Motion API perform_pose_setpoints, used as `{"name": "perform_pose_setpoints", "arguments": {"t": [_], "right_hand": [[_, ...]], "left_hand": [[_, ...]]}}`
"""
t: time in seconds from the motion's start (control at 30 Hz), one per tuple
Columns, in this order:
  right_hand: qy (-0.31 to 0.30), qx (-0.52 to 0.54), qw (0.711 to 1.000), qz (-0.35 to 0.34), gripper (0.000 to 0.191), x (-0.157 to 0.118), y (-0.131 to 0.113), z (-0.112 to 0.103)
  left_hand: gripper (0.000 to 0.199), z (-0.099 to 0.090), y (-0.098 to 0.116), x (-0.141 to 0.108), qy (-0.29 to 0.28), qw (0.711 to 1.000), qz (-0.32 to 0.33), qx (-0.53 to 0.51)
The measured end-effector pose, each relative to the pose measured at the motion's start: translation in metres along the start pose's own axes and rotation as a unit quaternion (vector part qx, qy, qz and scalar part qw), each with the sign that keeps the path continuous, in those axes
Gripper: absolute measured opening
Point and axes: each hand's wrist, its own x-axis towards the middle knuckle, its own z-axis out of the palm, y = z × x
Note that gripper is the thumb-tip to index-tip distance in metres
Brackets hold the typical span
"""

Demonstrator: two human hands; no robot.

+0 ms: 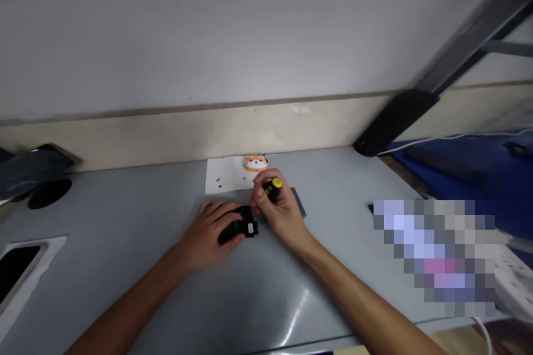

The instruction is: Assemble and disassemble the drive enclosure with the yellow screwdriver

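My left hand (216, 227) is closed around a small black device (231, 232) on the grey table. Some green shows inside it, and a black part with a white label (250, 228) sits at its right end. In my right hand (281, 211) is a screwdriver (273, 188) with a black handle and a yellow end cap. Its handle leans up to the right, while the shaft points down toward the device; whether the tip touches is too small to tell. Under and behind my right hand lies a flat dark grey object (298, 202), partly hidden.
Behind my hands, a white paper sheet (227, 172) carries several tiny dark pieces and an orange dog-face case (256, 162). At left are a phone on white paper (19, 272) and a dark screen on a stand (37, 169). A black cylinder (393, 122) stands at back right.
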Motion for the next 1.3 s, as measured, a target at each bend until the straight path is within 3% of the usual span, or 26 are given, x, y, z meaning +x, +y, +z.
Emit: {"name": "perform_pose_setpoints", "arguments": {"t": [0.13, 0.2, 0.33, 0.57, 0.7, 0.83, 1.2, 1.3], "right_hand": [[-0.029, 0.097, 0.995, 0.017, 0.039, 0.003, -0.002, 0.002], [-0.039, 0.132, 0.990, 0.035, 0.036, 0.004, -0.004, 0.002], [-0.023, 0.141, 0.989, 0.033, 0.017, 0.005, -0.006, -0.002], [-0.013, 0.102, 0.994, 0.041, 0.028, 0.007, -0.001, -0.004], [-0.037, 0.160, 0.985, 0.055, 0.038, 0.010, -0.008, -0.006], [-0.048, 0.183, 0.979, 0.078, 0.031, 0.008, -0.013, -0.008], [-0.115, 0.166, 0.978, 0.056, 0.024, 0.002, -0.018, -0.009], [-0.086, 0.159, 0.982, 0.053, 0.027, 0.001, -0.017, -0.009]], "left_hand": [[0.020, 0.001, -0.001, 0.000, -0.002, 1.000, -0.003, 0.004], [0.022, 0.002, -0.001, 0.000, -0.003, 1.000, -0.004, 0.004], [0.023, 0.002, -0.002, 0.000, 0.002, 1.000, -0.005, 0.003], [0.023, 0.001, -0.001, -0.001, -0.002, 1.000, -0.003, -0.001], [0.022, 0.001, -0.002, 0.000, -0.002, 1.000, -0.002, 0.000], [0.023, 0.001, 0.000, 0.001, -0.007, 1.000, 0.000, 0.003], [0.022, 0.000, 0.000, 0.000, -0.003, 1.000, -0.001, -0.003], [0.019, -0.001, 0.001, 0.001, -0.005, 1.000, -0.006, -0.017]]}}
